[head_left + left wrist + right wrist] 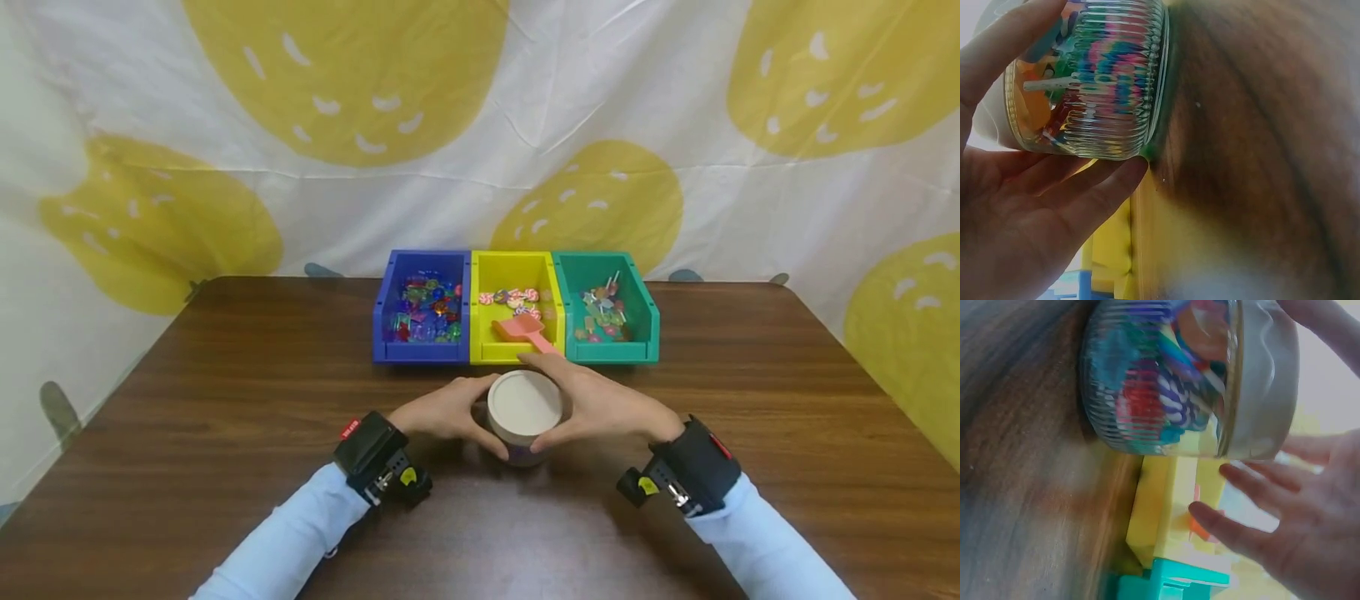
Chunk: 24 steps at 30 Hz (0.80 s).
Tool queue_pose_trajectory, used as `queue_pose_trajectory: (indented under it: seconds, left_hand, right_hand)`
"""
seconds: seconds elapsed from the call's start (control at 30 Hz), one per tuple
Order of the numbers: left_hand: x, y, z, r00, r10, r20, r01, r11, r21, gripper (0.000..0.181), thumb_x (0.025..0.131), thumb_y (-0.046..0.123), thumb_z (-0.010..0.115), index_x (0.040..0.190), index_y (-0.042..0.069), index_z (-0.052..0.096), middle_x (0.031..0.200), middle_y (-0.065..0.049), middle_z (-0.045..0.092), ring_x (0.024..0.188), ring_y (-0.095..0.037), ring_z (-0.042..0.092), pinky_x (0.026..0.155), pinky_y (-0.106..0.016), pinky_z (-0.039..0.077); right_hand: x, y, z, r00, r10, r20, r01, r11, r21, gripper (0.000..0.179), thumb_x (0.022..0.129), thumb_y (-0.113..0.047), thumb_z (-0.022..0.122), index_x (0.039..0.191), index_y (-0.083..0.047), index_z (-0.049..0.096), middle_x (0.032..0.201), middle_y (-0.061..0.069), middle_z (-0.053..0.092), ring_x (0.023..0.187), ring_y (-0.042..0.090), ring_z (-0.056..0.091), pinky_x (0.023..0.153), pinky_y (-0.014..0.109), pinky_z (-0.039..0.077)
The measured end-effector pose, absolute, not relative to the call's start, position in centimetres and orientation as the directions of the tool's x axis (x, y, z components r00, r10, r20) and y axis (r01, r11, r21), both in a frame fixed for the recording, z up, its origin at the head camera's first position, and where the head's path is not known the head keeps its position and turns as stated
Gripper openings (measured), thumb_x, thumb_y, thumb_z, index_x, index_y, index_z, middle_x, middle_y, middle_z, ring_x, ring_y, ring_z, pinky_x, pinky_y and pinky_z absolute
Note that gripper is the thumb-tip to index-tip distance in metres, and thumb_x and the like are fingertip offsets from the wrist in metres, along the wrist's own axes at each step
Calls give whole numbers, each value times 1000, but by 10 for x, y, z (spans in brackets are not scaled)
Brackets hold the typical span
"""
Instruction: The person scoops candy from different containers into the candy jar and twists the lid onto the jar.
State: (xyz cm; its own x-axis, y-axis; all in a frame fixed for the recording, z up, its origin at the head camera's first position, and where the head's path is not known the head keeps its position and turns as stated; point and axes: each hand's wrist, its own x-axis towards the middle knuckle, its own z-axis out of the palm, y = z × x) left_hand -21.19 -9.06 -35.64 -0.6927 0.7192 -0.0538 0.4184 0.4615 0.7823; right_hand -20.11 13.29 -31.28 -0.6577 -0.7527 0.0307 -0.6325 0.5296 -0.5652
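Observation:
A clear ribbed jar [1110, 81] with a cream lid [524, 402] stands upright on the table in front of the bins. Colourful candy-like charms [1147, 387] show through its glass. My left hand [450, 412] grips the jar from the left, thumb in front and fingers behind its side. From the right, my right hand [600, 402] reaches around the lid with fingers spread. Its thumb is right at the lid's front edge, while in the right wrist view several fingertips stand off the lid.
Behind the jar stand three joined bins: blue [422, 353] with shiny gem-like pieces, yellow [510, 265] with swirl candy charms, green [651, 329] with small lollipop-like pieces. A pink scoop [522, 328] leans over the yellow bin's front. A patterned curtain [450, 200] hangs behind the wooden table [225, 467].

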Motion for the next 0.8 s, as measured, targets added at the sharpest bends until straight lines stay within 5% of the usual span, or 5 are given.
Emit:
queue_pose_trajectory:
  seconds: [0.23, 0.8]
  left_hand:
    - [-212, -91, -356, -688, 722, -70, 402, 460, 791, 80, 70, 27, 76, 134, 7, 34, 132, -8, 45, 121, -20, 40, 102, -40, 32]
    - [-212, -91, -356, -689, 721, -74, 404, 467, 786, 79, 70, 28, 76, 134, 6, 34, 132, -8, 44, 121, -20, 41, 102, -39, 32]
  right_hand:
    - [-209, 136, -315, -561, -826, 44, -683, 433, -588, 83, 71, -34, 73, 137, -7, 29, 128, 9, 44, 108, 21, 45, 88, 38, 43]
    - [-198, 128, -317, -652, -752, 98, -692, 537, -483, 79, 67, -36, 75, 129, -2, 40, 123, 9, 48, 102, 21, 48, 81, 33, 47]
